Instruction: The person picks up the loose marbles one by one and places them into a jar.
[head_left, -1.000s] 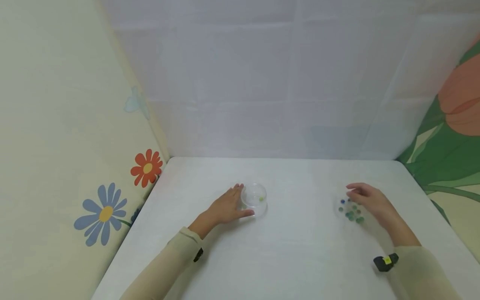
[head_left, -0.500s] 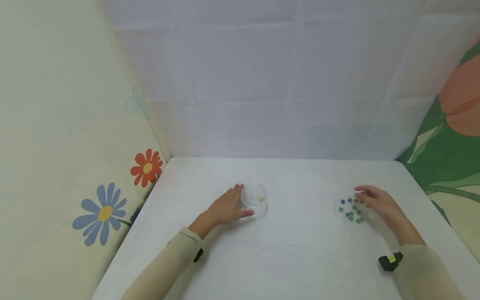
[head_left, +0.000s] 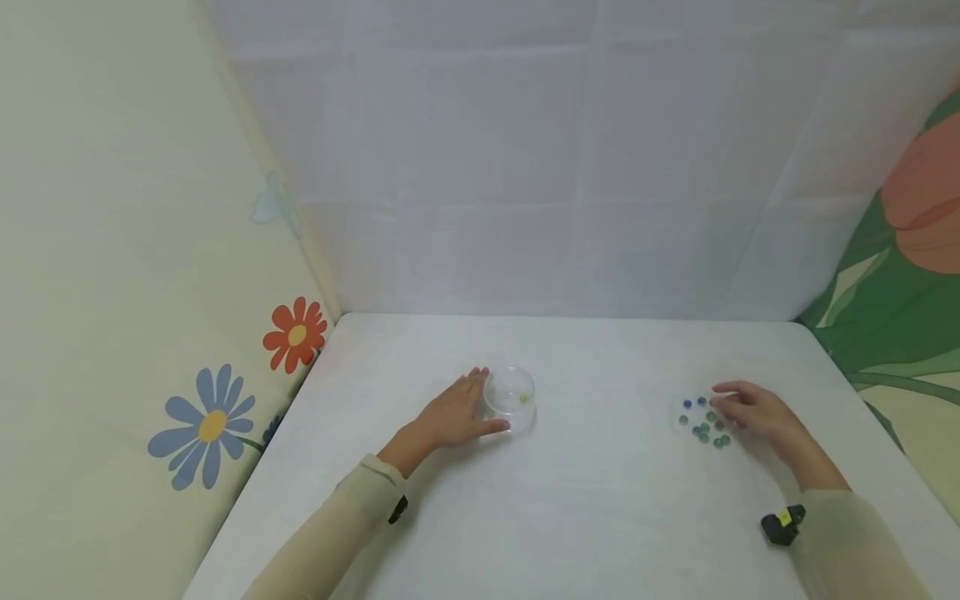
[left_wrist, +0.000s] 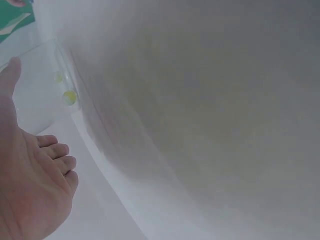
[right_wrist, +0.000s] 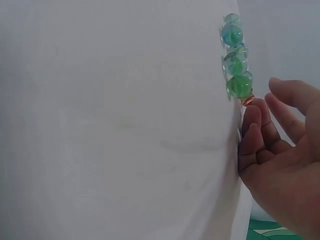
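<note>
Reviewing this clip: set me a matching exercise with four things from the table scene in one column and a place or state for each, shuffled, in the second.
Things:
1. left hand
2. right hand
3. clear bowl
4. marbles

Places or states:
A. holds one small yellow-green bead
B. lie in a loose cluster on the right part of the table
C. rests flat against the side of the clear bowl, fingers straight
D. fingertips at the edge of the marble cluster

Pairs: 1-C, 2-D, 3-A, 4-B
</note>
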